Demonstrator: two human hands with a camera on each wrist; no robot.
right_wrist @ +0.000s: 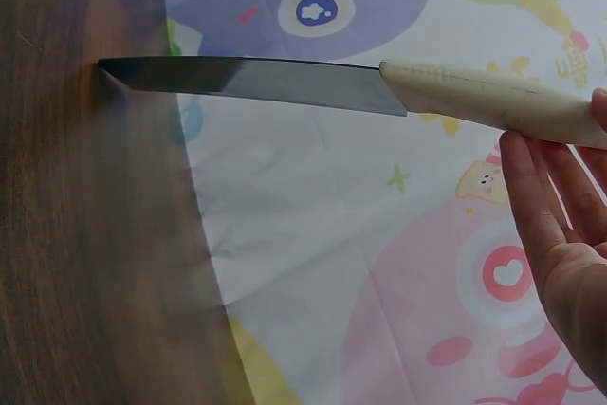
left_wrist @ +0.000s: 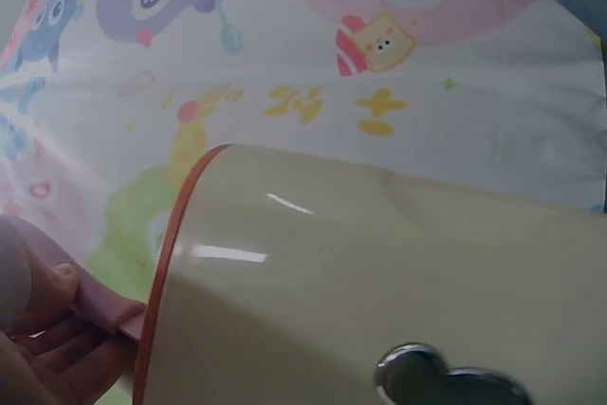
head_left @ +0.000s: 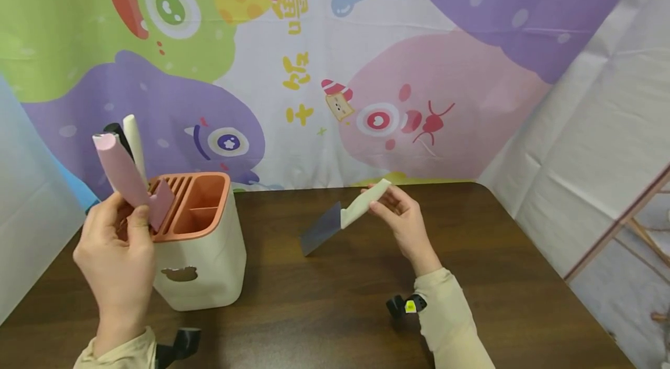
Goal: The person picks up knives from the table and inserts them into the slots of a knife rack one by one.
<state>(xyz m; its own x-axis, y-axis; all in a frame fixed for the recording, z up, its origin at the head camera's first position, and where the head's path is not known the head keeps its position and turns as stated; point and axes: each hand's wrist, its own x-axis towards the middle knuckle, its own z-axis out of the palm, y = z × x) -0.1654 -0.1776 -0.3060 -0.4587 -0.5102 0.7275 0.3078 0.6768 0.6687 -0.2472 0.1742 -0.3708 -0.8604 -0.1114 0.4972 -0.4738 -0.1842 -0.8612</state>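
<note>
In the head view my left hand (head_left: 117,247) pinches a pink-handled knife (head_left: 121,171) at the slotted side of a cream holder (head_left: 201,276). Its pink blade meets the slots, but how deep it sits I cannot tell. The left wrist view shows the left hand (left_wrist: 71,348) beside the holder's orange rim (left_wrist: 161,277). My right hand (head_left: 403,220) grips the pale handle of a kitchen knife (head_left: 363,205) above the table, its grey blade slanting down to the left. This blade shows in full in the right wrist view, with the right hand (right_wrist: 569,244) under the handle.
A black handle (head_left: 117,135) and a white handle (head_left: 134,142) stand up behind the pink one. The holder's top has two open compartments right of the slots. A cartoon-printed cloth (head_left: 314,153) hangs behind the brown wooden table (head_left: 324,311).
</note>
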